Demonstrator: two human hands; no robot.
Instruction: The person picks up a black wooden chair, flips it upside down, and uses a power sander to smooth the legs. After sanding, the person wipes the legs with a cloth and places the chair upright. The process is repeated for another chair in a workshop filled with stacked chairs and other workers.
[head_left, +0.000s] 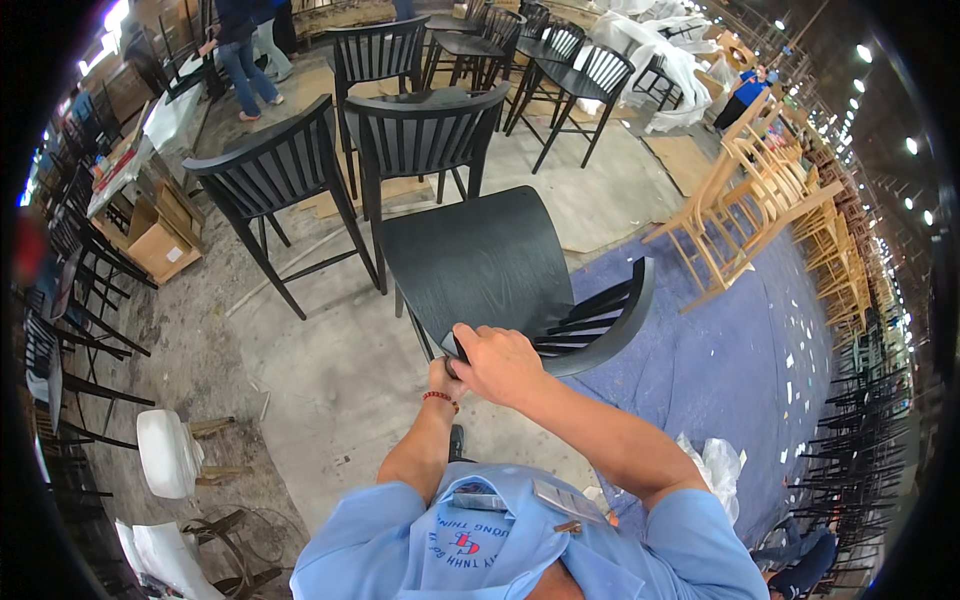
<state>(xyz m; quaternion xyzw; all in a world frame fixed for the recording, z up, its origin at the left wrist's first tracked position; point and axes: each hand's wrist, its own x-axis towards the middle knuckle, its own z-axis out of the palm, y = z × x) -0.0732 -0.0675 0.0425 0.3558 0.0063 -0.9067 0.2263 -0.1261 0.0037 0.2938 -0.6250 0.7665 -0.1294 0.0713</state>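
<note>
- As the right grip (497,364) curls at its near edge, the black, slat-backed wooden chair (478,262) extends far and right.
- Left grip (444,377) adjoins; whether either grasps, I cannot tell.

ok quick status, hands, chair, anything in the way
Left hand and right hand together at near seat edge of black chair. Backrest to the right. Another black chair close beyond.

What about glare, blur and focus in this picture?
Head view: ceiling lights glare toward the right rim; head view: a reddish patch at the left edge is blurred; head view: the black seat is sharp enough to show wood grain.
</note>
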